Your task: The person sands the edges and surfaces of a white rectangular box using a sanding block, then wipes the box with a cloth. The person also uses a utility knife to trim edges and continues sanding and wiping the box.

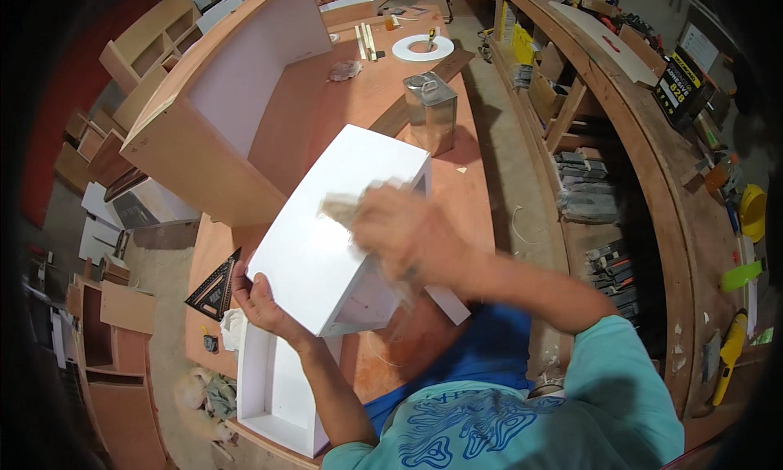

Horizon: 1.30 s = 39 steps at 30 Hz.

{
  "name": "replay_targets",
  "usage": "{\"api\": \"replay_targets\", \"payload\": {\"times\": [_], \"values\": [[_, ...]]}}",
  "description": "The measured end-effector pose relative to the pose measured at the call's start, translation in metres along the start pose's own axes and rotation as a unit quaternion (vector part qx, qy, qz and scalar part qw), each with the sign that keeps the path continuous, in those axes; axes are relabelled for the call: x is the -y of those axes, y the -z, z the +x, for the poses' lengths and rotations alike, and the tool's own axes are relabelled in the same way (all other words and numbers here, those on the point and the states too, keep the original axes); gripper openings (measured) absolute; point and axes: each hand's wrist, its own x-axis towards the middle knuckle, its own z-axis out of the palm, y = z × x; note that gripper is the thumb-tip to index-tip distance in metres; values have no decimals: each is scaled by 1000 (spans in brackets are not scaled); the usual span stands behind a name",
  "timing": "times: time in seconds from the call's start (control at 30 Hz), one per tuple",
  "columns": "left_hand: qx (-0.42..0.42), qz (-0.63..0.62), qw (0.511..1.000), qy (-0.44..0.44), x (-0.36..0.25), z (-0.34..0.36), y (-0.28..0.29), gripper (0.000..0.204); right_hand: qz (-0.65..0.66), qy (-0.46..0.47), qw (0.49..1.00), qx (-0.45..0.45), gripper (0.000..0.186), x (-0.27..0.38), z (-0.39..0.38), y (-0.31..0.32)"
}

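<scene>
A white-laminated box (314, 250) lies tilted on the wooden workbench. My left hand (269, 303) grips its lower left corner, thumb on the top face. My right hand (391, 229), blurred by motion, presses a beige rag (338, 205) on the glossy top. Under the box sits a white open tray-like box (253, 388). A black triangular square (210, 286), a small tape measure (210, 342) and a white crumpled cloth (232, 331) lie to the left. A square metal can (432, 119) stands beyond the box.
A large plywood cabinet (171, 156) stands at the bench's back left, a white ring (422, 50) with a tool further back. A long side bench (656, 184) with shelves and tools runs along the right. Cabinet parts (122, 364) crowd the floor at left.
</scene>
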Motion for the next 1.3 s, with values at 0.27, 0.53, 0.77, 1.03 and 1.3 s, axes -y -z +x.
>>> {"api": "replay_targets", "payload": {"times": [0.27,0.53,0.77,1.03,1.3], "values": [[22,1,999,-26,9,7,-4,46,-196,-214,949,-122,7,-130,-19,78],[6,15,999,-32,0,1,-4,40,-60,-78,994,49,8,-13,5,24],[6,-8,1000,-6,7,7,1,41,132,9,991,38,16,76,-8,-34],[-17,11,999,-36,9,7,-6,36,-50,-51,997,12,9,-26,-1,13],[0,-9,1000,-11,0,3,-9,35,-32,-95,995,-19,12,-22,-2,25]]}}
